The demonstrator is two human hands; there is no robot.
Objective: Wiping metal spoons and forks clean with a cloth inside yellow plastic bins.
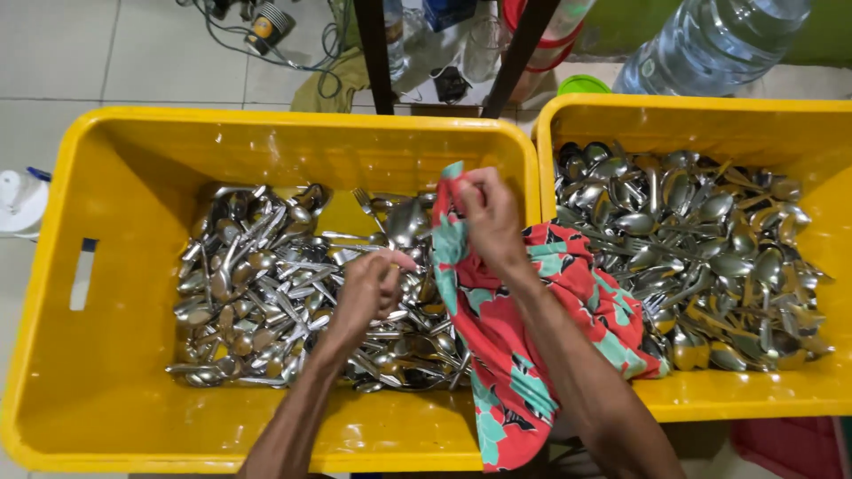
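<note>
Wiping step in hand: left hand [368,288] pinches a spoon [406,223] over the left yellow crate [266,133], right hand [490,217] at 3 o'clock grips the floral cloth [497,328], fingers closed; next move likely needs rubbing the bowl.

left crate [106,266]: cutlery in it | right crate [825,390]: spoons in it | cloth [506,355] across both rims
</note>
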